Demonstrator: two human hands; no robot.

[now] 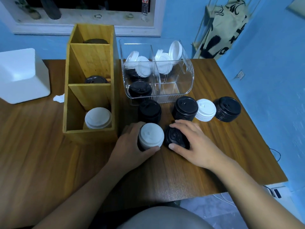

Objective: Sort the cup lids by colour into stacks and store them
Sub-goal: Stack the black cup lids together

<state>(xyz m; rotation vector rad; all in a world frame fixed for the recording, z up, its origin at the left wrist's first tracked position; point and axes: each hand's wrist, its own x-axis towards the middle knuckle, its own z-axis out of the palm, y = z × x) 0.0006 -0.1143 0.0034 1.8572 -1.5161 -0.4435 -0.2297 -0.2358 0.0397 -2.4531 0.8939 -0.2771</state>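
Observation:
My left hand (130, 146) grips a stack of lids with a white lid on top (151, 135) near the table's middle. Beside it, my right hand (194, 142) holds a tilted stack of black lids (175, 137). Behind them stand three black stacks (149, 110) (185, 108) (228, 109) and a low white stack (205, 109). A wooden three-compartment holder (74, 113) at the left has a white stack (98, 118) in its near compartment and dark lids (94, 79) further back. A clear plastic organiser (186, 81) holds loose white lids (143, 63) and a black lid (140, 89).
The wooden table (49, 154) ends at the right and near edges. A white box (21, 75) sits at the far left with a crumpled white scrap (58, 97) beside it. A printed cloth bag (222, 28) hangs on the blue wall at the back right.

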